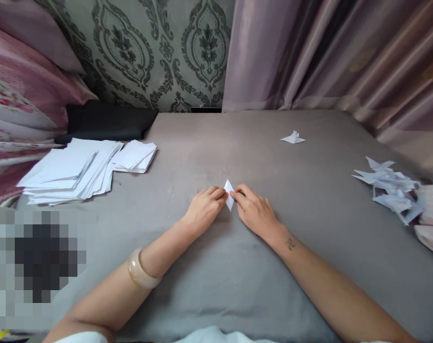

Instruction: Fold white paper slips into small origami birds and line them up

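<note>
A small piece of white paper, folded into a narrow diamond with pointed ends, lies on the grey cloth between my hands. My left hand pinches its left edge, the fingers curled and pressed together. On the opposite edge, my right hand has its thumb and bent index finger closed on the paper. Fingertips hide parts of both side edges. Farther back to the right sits a folded paper bird with its wings spread.
Stacks of white paper sheets lie at the left, beside a smaller pile of paper squares. Behind them is a black folded item. Several paper birds are heaped at the right edge, against pale fabric. Curtains hang behind the grey cloth.
</note>
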Demonstrator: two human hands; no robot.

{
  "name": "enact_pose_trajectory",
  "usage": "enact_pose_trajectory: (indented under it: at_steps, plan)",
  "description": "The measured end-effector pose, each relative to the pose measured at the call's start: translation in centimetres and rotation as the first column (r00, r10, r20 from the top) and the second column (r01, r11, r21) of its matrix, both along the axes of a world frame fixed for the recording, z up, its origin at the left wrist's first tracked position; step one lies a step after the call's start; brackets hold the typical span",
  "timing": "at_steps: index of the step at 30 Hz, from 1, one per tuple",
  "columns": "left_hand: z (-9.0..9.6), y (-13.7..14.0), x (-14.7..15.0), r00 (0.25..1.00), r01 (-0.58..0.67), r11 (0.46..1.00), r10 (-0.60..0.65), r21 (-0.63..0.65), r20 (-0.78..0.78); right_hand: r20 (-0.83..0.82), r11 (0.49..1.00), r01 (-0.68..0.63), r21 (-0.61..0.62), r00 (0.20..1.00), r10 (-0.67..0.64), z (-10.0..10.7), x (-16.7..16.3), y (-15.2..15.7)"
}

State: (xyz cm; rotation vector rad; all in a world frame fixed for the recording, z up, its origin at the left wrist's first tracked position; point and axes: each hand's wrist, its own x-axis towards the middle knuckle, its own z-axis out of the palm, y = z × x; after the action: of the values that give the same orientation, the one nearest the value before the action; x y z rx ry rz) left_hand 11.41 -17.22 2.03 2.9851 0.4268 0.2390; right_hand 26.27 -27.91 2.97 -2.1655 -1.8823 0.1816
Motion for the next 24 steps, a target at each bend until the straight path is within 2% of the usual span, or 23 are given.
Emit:
enact_pose_trajectory:
  at_steps: [5,9,11,13,16,20,24]
  plan:
    - [-0.1,-0.2,-0.8,0.998,-0.039,0.998,0.041,-0.046,0.042,0.063,1.0,0.003,0.008,0.998,-0.003,0.1,0.1,-0.6]
    - [-0.4,-0.1,-0.8,0.984,-0.088,0.98,0.113,-0.177,0.138,0.095,1.0,0.013,-0.006,0.995,-0.013,0.2,0.0,-0.8]
    - [-0.5,0.1,-0.4,0.951,-0.136,0.943,0.211,-0.305,0.227,0.101,1.0,0.01,-0.007,0.995,-0.01,0.2,-0.1,-0.8]
    - [-0.6,0.3,0.3,0.892,-0.209,0.869,0.358,-0.448,0.278,0.095,1.0,0.012,-0.005,0.995,-0.012,0.2,-0.2,-0.7]
    - [-0.7,0.5,1.3,0.813,-0.323,0.764,0.526,-0.558,0.249,0.059,1.0,0.021,0.002,0.998,-0.021,0.1,-0.1,-0.7]
    - [-1.1,0.8,2.1,0.801,-0.376,0.741,0.562,-0.556,0.208,0.013,0.999,0.03,0.029,0.999,-0.03,0.0,0.0,-0.7]
    - [-1.3,1.1,2.3,0.795,-0.353,0.685,0.578,-0.637,0.182,-0.037,0.994,0.066,0.084,0.997,-0.063,-0.5,0.1,-0.7]
